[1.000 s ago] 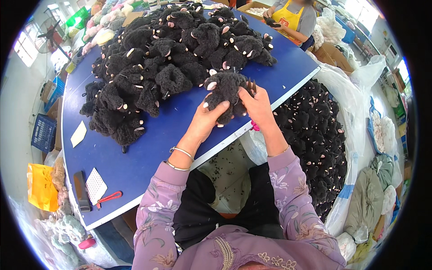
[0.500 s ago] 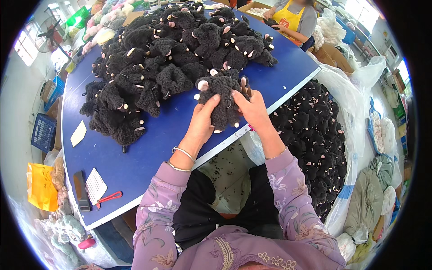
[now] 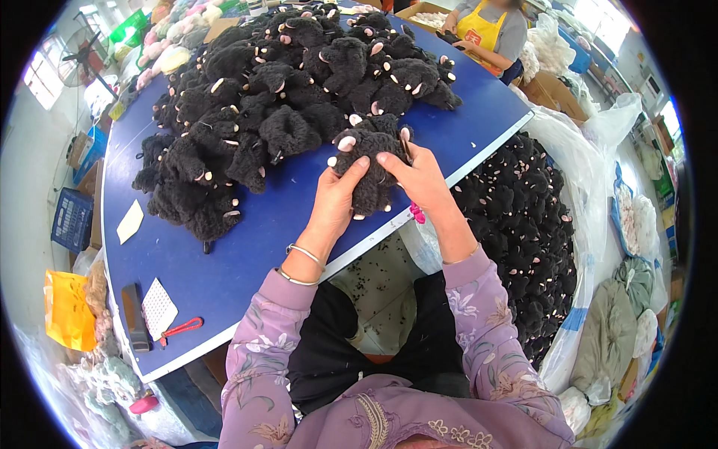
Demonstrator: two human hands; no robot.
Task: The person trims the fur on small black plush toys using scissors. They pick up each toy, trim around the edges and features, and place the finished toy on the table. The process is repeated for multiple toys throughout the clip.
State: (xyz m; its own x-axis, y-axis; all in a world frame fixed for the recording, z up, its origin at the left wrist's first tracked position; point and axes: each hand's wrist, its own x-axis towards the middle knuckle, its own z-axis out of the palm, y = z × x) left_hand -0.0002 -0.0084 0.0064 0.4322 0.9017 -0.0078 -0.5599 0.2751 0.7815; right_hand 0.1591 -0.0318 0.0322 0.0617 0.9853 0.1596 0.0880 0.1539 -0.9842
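Observation:
Both my hands are closed on one curly black plush toy piece [image 3: 372,193] with pink ears and small pale tips, held over the near edge of the blue table [image 3: 277,217]. My left hand [image 3: 333,198] grips its left side, thumb on top. On the other side, my right hand [image 3: 425,179] pinches it with the thumb across the plush. A small bright pink thing [image 3: 416,213] dangles below my right palm; what it belongs to is hidden. Just beyond lies a big heap of similar black plush pieces [image 3: 288,133].
On the table's left lie a pale yellow card [image 3: 130,221], a white dotted card [image 3: 159,309], a dark strap-like object [image 3: 136,318] and a red cord loop [image 3: 183,328]. A large plastic bag [image 3: 583,194] of black plush stands at right. Across the table, a person in a yellow apron [image 3: 482,28] works.
The plush piece has turned and tilted slightly in my hands. My right thumb has shifted a little left, and the dangling pink thing shows more.

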